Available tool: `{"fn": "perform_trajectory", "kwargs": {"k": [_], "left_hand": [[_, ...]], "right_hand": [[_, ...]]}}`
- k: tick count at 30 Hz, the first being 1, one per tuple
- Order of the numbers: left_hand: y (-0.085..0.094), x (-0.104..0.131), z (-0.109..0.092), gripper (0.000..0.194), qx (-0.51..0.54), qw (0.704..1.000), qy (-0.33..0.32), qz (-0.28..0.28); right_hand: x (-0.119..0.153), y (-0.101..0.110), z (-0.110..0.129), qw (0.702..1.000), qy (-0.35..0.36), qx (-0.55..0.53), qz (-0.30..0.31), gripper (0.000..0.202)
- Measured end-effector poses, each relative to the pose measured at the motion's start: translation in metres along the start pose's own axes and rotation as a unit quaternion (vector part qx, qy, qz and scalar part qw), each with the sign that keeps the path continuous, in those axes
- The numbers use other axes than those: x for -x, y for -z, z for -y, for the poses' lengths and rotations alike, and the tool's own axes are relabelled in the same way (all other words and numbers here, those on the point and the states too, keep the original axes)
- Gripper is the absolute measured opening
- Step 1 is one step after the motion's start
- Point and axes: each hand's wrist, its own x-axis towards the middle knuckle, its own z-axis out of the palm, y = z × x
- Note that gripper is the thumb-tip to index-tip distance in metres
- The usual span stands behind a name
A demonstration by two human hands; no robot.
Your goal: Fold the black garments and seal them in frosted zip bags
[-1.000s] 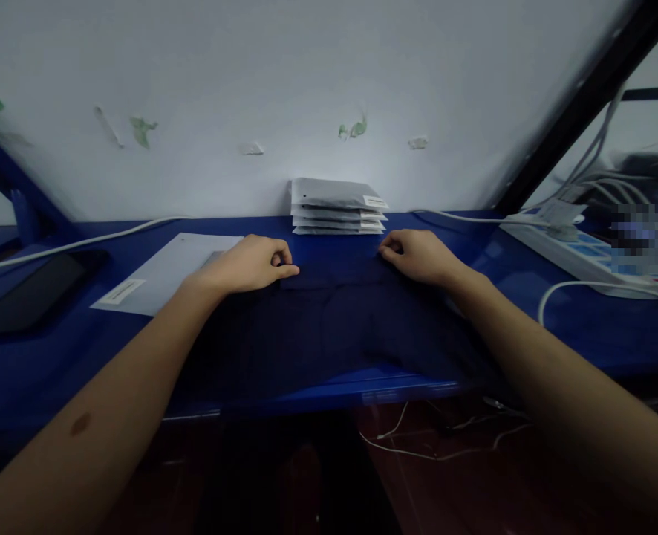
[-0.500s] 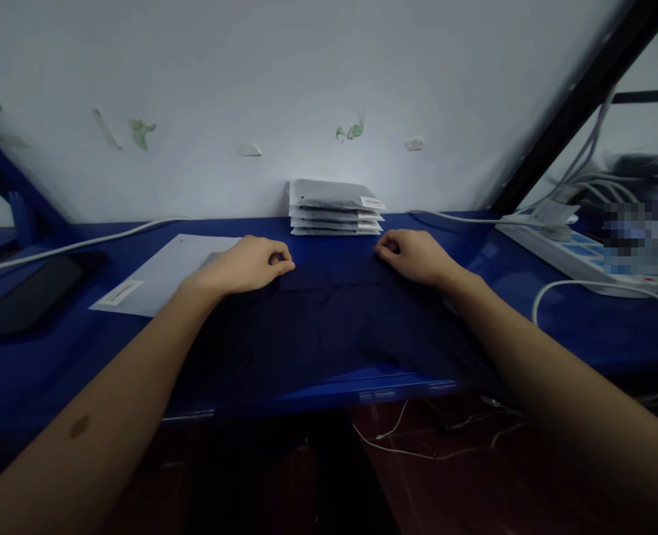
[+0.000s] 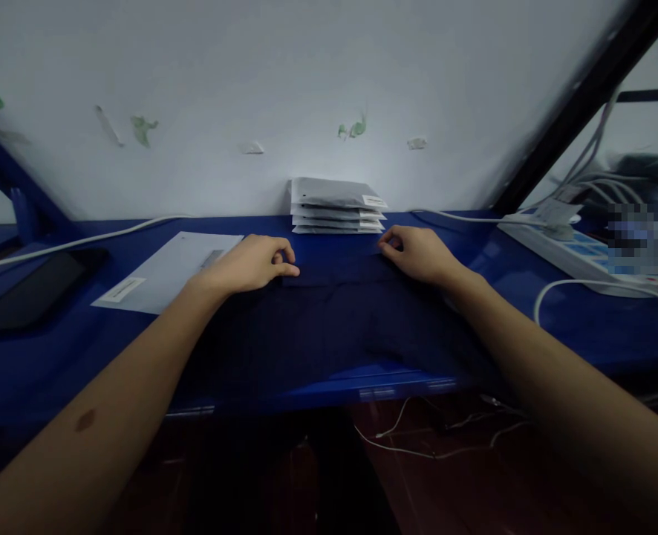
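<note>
A dark cloth (image 3: 318, 327) lies spread over the front of the blue table, low folds running across it. My left hand (image 3: 256, 264) rests at its far left corner. The fingers are curled and the thumb tip stands a little apart from them, with nothing visible between. At the far right corner is my right hand (image 3: 418, 253), its thumb and fingertips drawn together in a loose pinch at the cloth's edge. The bit of cloth at those fingertips is hard to see in the dark. Part of a grey mailer bag (image 3: 165, 267) with a white label is hidden behind my left wrist.
Several grey labelled packages (image 3: 334, 197) are stacked against the white wall. A black tablet-like slab (image 3: 33, 290) lies at the left. On the right stand a white power strip (image 3: 563, 249) and loose white cables (image 3: 585, 284). More cables hang below the table edge.
My left thumb has parted slightly from the curled fingers. My right hand has shifted slightly upward. The cloth stays spread in nearly the same place.
</note>
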Motion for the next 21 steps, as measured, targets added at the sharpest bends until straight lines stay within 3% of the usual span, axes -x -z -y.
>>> {"fn": "perform_trajectory", "kwargs": {"k": [8,21], "left_hand": [[-0.0095,-0.0056,0.0079,0.02,-0.06,0.994,-0.042,-0.079],[-0.007,-0.0032,0.0029,0.022,-0.049,0.995,-0.035,-0.074]], "right_hand": [[0.0014,-0.0019,-0.0041,0.999,-0.032,0.013,-0.016,0.022],[0.0015,-0.0016,-0.0039,0.999,-0.052,0.012,-0.01,0.022]]}}
